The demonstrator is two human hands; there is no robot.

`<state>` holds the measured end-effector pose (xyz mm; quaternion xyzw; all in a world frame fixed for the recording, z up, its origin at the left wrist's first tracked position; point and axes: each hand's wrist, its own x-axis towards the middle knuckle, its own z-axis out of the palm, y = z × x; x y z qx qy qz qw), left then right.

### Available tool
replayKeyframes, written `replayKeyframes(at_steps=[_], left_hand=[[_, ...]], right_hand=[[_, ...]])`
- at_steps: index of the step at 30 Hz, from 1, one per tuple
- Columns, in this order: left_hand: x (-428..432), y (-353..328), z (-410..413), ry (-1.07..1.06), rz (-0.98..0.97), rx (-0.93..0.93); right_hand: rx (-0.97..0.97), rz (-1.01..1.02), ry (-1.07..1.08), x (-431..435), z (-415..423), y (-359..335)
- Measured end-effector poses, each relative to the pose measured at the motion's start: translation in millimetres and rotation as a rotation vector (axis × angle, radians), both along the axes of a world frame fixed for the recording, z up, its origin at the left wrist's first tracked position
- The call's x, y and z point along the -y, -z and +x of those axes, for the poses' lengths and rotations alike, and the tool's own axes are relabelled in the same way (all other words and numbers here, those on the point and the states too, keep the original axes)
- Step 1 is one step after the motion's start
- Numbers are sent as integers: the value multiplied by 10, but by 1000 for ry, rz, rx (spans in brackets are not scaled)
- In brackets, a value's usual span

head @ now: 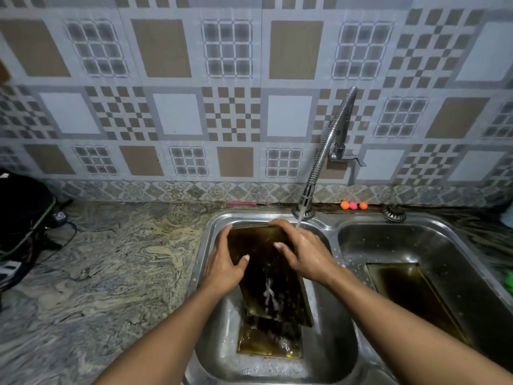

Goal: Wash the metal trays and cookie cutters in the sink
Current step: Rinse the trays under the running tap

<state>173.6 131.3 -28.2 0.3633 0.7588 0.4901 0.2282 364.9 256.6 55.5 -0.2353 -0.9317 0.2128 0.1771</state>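
Dim, cool bluish light falls evenly on the tiled wall (177, 115). The rim of the sink (334, 245) shows soft glare, while the tilted metal tray (266, 273) looks almost black. Wall lines bend at the edges; the running water (270, 297) is blurred.

Lower tray (268, 343) partly under upper tray (266, 273)

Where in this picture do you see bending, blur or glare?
Head view: the wide lens bows the wall tiles near the edges; falling water smears white on the held tray; the sink rim glints; the bag at far left sinks into shadow.
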Motion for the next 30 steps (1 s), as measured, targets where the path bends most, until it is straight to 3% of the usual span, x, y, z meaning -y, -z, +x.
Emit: replayKeyframes(at_steps=[15, 30], left_hand=[[-280, 1, 775, 365, -213, -61], [-253, -169, 1078, 215, -230, -313]], right_hand=[[-83, -271, 276, -182, 55, 56], [-305, -376, 387, -53, -71, -10]])
